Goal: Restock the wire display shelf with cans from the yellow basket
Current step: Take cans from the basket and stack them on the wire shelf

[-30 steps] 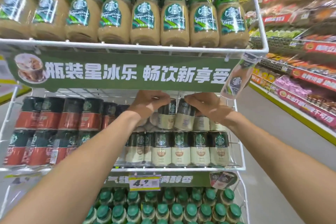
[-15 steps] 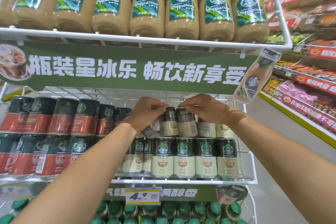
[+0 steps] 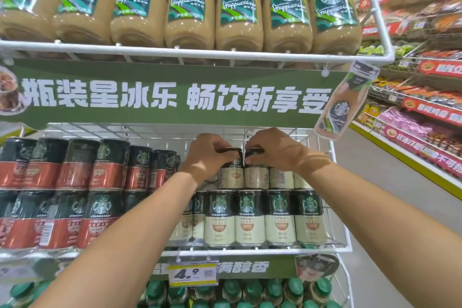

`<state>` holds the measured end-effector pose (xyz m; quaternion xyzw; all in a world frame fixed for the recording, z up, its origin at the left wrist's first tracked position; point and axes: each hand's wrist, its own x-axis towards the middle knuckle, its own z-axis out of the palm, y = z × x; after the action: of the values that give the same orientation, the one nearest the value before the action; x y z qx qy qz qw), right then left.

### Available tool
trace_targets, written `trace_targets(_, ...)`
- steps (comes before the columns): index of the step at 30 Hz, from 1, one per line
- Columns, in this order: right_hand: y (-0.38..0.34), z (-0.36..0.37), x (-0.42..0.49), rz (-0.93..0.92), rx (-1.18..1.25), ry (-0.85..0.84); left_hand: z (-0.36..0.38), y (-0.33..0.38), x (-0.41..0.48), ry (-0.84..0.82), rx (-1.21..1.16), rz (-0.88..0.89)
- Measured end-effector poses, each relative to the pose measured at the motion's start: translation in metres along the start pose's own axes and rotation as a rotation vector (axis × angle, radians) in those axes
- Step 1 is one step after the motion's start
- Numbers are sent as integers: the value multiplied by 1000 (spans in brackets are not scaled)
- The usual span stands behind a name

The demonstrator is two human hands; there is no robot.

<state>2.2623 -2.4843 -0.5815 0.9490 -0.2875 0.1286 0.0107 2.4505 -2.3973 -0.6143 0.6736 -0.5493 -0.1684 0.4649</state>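
At centre frame, just under the green banner [image 3: 175, 97], two cream-label cans sit side by side on the upper tier of the middle wire shelf [image 3: 250, 252] — left can [image 3: 231, 177], right can [image 3: 256, 177], touching or nearly so. Each stands on the cream cans [image 3: 250, 220] of the front row below. The left hand [image 3: 207, 155] has its fingers curled over the left can's dark top rim; the right hand [image 3: 277, 150] does the same on the right can. Fingertips pinch the rims from above; thumbs are hidden.

Handling, as a judgement: small metal cans, rigid, full so moderately heavy for their size, smooth sleeve likely slick. The rim grip suits lowering under the low banner; a side grip on the body would be safer for carrying. The stacked base is narrow — an off-centre can could tip.

Left of centre, red-label cans [image 3: 75, 170] fill two tiers. Upper frame: a row of glass bottles [image 3: 190, 10]. Bottom: green bottle caps [image 3: 250, 290] and a yellow price tag [image 3: 192, 274]. Yellow basket not in view.
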Motion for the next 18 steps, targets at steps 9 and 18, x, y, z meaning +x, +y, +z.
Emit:
trace_targets(9,8,-9,-2,45,181,-63,-13,-4,5,18,110,39)
trace_targets(18,-3,3,7,102,52,35,-7,-2,6,-35,98,93)
